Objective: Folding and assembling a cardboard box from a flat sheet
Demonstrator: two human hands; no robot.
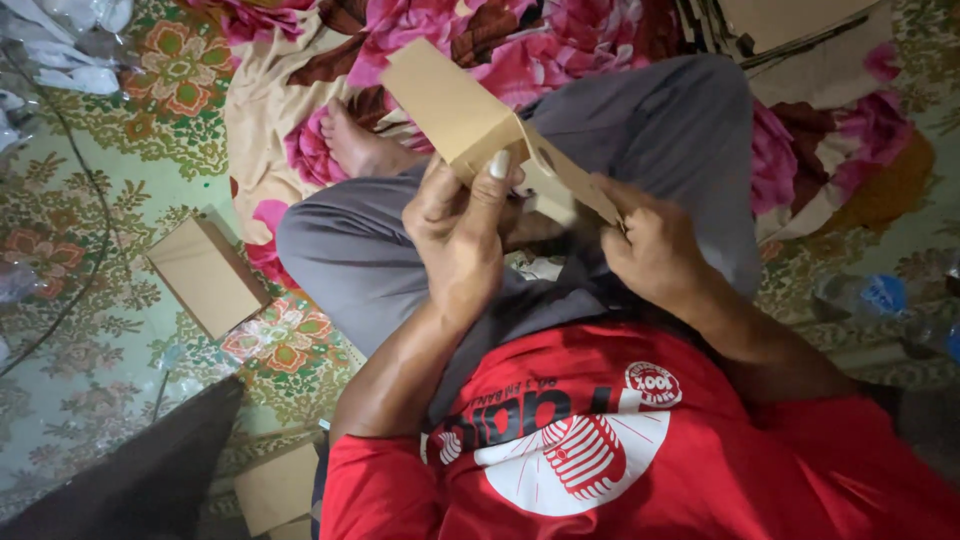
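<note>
I sit cross-legged on the floor in grey trousers and a red shirt. A small brown cardboard box (455,110), partly folded, is held up over my lap. My left hand (460,235) grips its lower edge, thumb pressed on the fold. My right hand (655,250) pinches a flap with a round cut-out at the box's right side. My bare foot (355,145) shows just left of the box.
A folded cardboard box (205,275) lies on the patterned floor mat at the left. More flat cardboard (275,490) sits at the bottom left, and a stack (780,25) at the top right. A pink floral cloth (520,40) lies under my legs. Plastic wrap (70,40) lies top left.
</note>
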